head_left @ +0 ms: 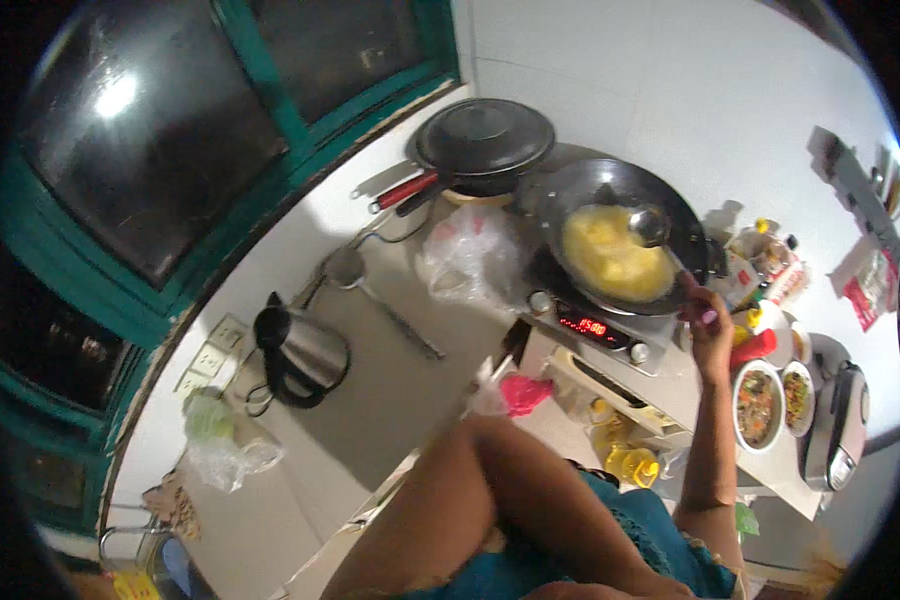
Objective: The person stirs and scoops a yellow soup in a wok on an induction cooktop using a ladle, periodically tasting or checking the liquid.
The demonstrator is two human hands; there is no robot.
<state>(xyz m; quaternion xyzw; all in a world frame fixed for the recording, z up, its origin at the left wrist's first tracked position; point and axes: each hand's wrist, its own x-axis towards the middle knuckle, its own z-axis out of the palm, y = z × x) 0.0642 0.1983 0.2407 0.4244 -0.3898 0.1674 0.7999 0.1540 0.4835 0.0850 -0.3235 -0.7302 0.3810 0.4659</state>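
My right hand (709,322) is closed around the handle of a metal ladle (649,225). The ladle's bowl is at the right side of a yellow, egg-like food (607,251) in a dark wok (682,199). Under the wok is an induction cooktop (619,346) with a lit red display and two knobs. My left hand is out of view; a bent bare limb of mine fills the lower middle. Left of the wok sits a knotted clear plastic bag (474,251), its contents unclear. A second long-handled ladle (394,319) lies on the counter.
Behind the bag stands a lidded pan (486,139) with a red handle. An electric kettle (304,356) is near the wall sockets. Two bowls of food, a white one (757,405) and a smaller one (797,397), stand beside a rice cooker (840,427). Oil bottles (630,457) are below.
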